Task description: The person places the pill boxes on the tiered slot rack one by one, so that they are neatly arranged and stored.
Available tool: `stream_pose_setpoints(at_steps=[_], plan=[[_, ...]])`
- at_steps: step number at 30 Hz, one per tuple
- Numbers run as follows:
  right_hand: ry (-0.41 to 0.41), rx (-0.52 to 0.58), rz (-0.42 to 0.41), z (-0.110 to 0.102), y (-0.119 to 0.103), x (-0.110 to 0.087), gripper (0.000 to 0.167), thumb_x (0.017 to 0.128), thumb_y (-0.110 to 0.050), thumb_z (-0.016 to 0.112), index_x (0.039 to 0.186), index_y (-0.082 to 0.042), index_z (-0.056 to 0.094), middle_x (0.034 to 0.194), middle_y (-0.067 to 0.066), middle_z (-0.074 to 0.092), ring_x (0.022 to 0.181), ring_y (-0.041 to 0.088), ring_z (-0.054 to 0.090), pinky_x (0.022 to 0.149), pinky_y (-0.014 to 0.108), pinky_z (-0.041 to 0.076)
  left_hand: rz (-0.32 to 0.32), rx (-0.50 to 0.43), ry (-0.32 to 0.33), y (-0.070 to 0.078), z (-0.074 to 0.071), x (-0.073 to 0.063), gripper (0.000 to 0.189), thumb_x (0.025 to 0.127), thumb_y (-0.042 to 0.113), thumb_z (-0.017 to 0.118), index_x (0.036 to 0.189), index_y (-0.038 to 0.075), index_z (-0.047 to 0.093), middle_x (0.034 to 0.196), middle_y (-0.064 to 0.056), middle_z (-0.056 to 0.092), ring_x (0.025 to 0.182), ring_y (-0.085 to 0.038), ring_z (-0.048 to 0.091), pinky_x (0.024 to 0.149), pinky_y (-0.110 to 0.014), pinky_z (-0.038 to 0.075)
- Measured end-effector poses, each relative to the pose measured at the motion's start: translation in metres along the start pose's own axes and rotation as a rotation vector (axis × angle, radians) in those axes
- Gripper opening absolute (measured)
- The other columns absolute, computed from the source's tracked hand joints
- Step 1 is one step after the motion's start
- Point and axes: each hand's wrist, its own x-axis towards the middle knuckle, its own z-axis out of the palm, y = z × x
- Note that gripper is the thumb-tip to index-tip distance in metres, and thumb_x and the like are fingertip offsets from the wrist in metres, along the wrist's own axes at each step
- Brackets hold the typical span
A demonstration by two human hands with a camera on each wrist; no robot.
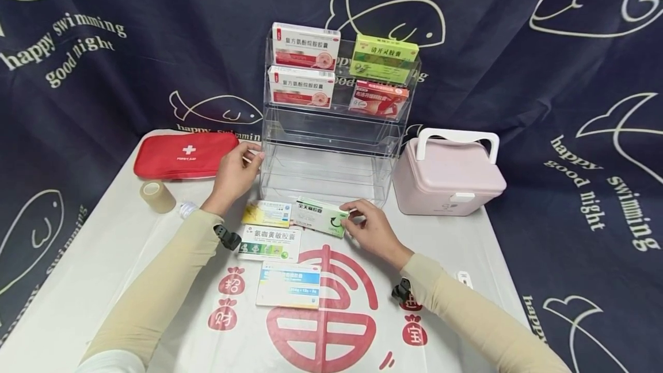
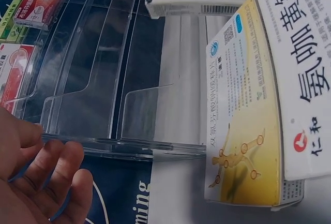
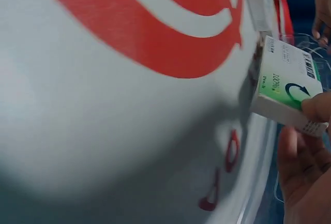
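My right hand (image 1: 377, 233) pinches the right end of a green and white medicine box (image 1: 317, 217), between thumb and fingers. That box is tilted, in front of the lowest tier of a clear tiered display rack (image 1: 323, 172). At the rack's left side is my left hand (image 1: 235, 172), fingers loosely bent; in the left wrist view its fingertips (image 2: 72, 154) are right at the rack's side edge. Nearer me lie a yellow and white medicine box (image 1: 266, 213), a white and green one (image 1: 269, 243) and a white and blue one (image 1: 288, 285).
Upper tiers hold two red and white boxes (image 1: 305, 48), a green box (image 1: 384, 57) and a red box (image 1: 379, 99). Left of the rack are a red first-aid pouch (image 1: 166, 157) and a tan tape roll (image 1: 157, 197). A pink case (image 1: 448, 180) with a white handle stands right.
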Motion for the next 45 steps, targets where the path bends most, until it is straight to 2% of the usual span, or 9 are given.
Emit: stream_pose_setpoints(at_steps=[6, 10, 12, 18, 24, 28, 34, 41, 45], plan=[[0.034, 0.071, -0.044, -0.022, -0.016, 0.029, 0.028, 0.088, 0.002, 0.078, 0.113, -0.007, 0.070, 0.114, 0.004, 0.067, 0.097, 0.020, 0.067, 0.066, 0.035, 0.058, 0.001, 0.023, 0.020, 0.000, 0.000, 0.003, 0.024, 0.101, 0.023, 0.065, 0.118, 0.006, 0.066, 0.093, -0.010, 0.066, 0.078, -0.024, 0.061, 0.071, -0.036, 0.046], [0.094, 0.088, -0.125, -0.042, -0.034, 0.064, 0.030, 0.085, 0.008, 0.077, 0.114, 0.001, 0.068, 0.113, 0.015, 0.065, 0.093, 0.029, 0.067, 0.064, 0.042, 0.057, -0.003, 0.024, 0.028, 0.001, -0.001, 0.004, 0.024, 0.101, 0.023, 0.066, 0.119, 0.007, 0.066, 0.089, -0.009, 0.065, 0.073, -0.024, 0.060, 0.067, -0.035, 0.045], [0.124, 0.079, -0.166, -0.052, -0.044, 0.084, 0.030, 0.085, 0.007, 0.078, 0.114, 0.002, 0.068, 0.111, 0.017, 0.065, 0.093, 0.031, 0.068, 0.064, 0.042, 0.057, -0.006, 0.023, 0.031, 0.001, -0.001, 0.004, 0.023, 0.100, 0.022, 0.066, 0.118, 0.007, 0.066, 0.087, -0.009, 0.064, 0.071, -0.023, 0.060, 0.065, -0.036, 0.045], [0.155, 0.036, -0.207, -0.073, -0.074, 0.143, 0.026, 0.090, -0.003, 0.077, 0.115, -0.006, 0.070, 0.112, 0.004, 0.065, 0.097, 0.018, 0.067, 0.074, 0.030, 0.057, -0.009, 0.024, 0.025, 0.001, 0.000, 0.004, 0.023, 0.101, 0.022, 0.066, 0.118, 0.008, 0.067, 0.083, -0.007, 0.063, 0.068, -0.022, 0.062, 0.062, -0.034, 0.043], [0.189, -0.040, -0.265, -0.075, -0.088, 0.184, 0.023, 0.093, -0.004, 0.074, 0.116, -0.005, 0.070, 0.112, 0.004, 0.065, 0.096, 0.015, 0.066, 0.080, 0.032, 0.055, -0.008, 0.020, 0.019, 0.002, 0.000, 0.005, 0.024, 0.100, 0.023, 0.067, 0.119, 0.008, 0.067, 0.080, -0.007, 0.062, 0.067, -0.022, 0.062, 0.062, -0.034, 0.043], [0.173, -0.084, -0.270, -0.068, -0.086, 0.196, 0.022, 0.093, -0.002, 0.072, 0.115, -0.005, 0.070, 0.113, 0.005, 0.065, 0.096, 0.016, 0.065, 0.085, 0.031, 0.053, -0.009, 0.019, 0.009, 0.003, 0.001, 0.005, 0.024, 0.101, 0.023, 0.066, 0.120, 0.009, 0.066, 0.080, -0.007, 0.062, 0.068, -0.022, 0.062, 0.062, -0.035, 0.042], [0.113, -0.147, -0.266, -0.058, -0.083, 0.199, 0.022, 0.094, -0.002, 0.072, 0.115, -0.007, 0.071, 0.118, 0.004, 0.066, 0.103, 0.017, 0.063, 0.091, 0.029, 0.049, -0.010, 0.026, 0.008, 0.002, 0.002, 0.006, 0.024, 0.100, 0.024, 0.067, 0.120, 0.010, 0.067, 0.079, -0.006, 0.063, 0.067, -0.021, 0.062, 0.062, -0.035, 0.041], [0.105, -0.158, -0.247, -0.052, -0.080, 0.198, 0.021, 0.094, -0.003, 0.073, 0.115, -0.008, 0.071, 0.116, 0.003, 0.065, 0.100, 0.016, 0.063, 0.073, 0.030, 0.051, -0.015, 0.004, 0.014, 0.001, 0.001, 0.004, 0.022, 0.100, 0.023, 0.067, 0.119, 0.010, 0.066, 0.080, -0.007, 0.062, 0.068, -0.021, 0.063, 0.063, -0.035, 0.042], [0.090, -0.171, -0.239, -0.048, -0.077, 0.198, 0.022, 0.094, -0.005, 0.073, 0.116, -0.008, 0.071, 0.116, 0.003, 0.065, 0.099, 0.016, 0.064, 0.068, 0.030, 0.048, -0.017, -0.001, 0.017, -0.001, 0.001, 0.003, 0.021, 0.101, 0.022, 0.067, 0.118, 0.010, 0.066, 0.079, -0.007, 0.062, 0.068, -0.021, 0.063, 0.063, -0.035, 0.043]])
